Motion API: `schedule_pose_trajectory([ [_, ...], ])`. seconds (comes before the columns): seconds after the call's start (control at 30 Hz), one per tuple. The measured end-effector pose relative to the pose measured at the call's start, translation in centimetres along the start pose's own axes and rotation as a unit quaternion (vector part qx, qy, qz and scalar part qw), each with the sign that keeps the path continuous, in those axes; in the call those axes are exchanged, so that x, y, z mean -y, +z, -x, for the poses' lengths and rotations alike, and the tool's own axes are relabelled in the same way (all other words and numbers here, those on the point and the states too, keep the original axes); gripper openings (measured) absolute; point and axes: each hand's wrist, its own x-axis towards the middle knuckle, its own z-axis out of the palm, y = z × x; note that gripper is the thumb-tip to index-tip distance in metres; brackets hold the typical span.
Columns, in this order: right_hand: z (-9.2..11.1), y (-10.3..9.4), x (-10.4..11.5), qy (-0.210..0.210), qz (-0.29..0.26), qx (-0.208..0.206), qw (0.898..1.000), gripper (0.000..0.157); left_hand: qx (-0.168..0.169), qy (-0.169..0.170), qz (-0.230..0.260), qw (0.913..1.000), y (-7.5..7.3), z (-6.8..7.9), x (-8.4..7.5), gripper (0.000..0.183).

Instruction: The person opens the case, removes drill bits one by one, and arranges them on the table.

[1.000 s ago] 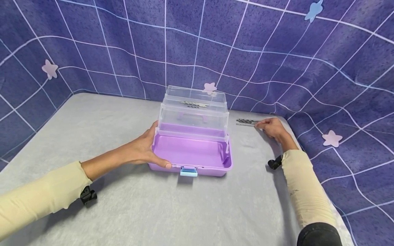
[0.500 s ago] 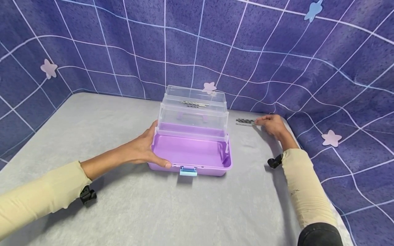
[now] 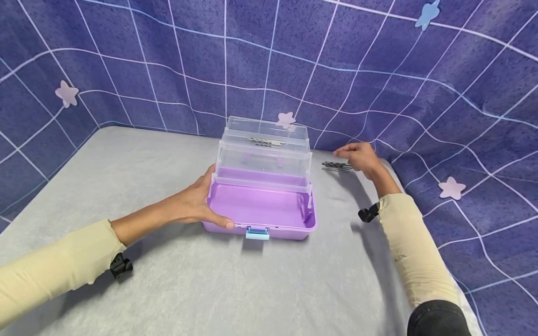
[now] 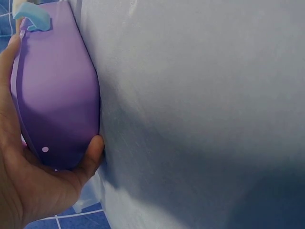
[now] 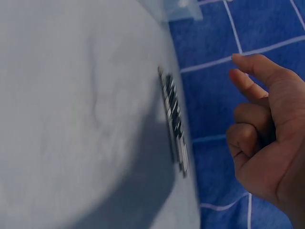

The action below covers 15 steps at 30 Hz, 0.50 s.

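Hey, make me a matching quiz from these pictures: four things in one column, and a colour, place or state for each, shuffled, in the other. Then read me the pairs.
Column one:
1. Left hand
2. Latch
3. Drill bits nearest the right hand
4. Upper trays

Column two:
A. Clear, see-through
B. Lying on the grey surface
C. Gripping one end of the purple box
D. Light blue

Pairs: 1-C, 2-D, 3-B, 4-A.

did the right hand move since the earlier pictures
Yes. In the head view, the right hand has moved up and leftward in the picture, judged against the unmoved purple box.
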Motion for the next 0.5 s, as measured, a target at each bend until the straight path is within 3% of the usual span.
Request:
schedule_pose_trajectory([
  [0.27,0.1,2.0,3.3,-0.044,-0.001,0.005,0.999,0.012,0.003,0.005,0.019,0.9998,0.1,-0.1,0.0,0.159],
  [0.5,0.0,3.2,6.5,-0.079,0.007,0.014,0.997,0.009,0.000,-0.006,0.007,1.0000,0.1,0.0,-0.1,0.161],
])
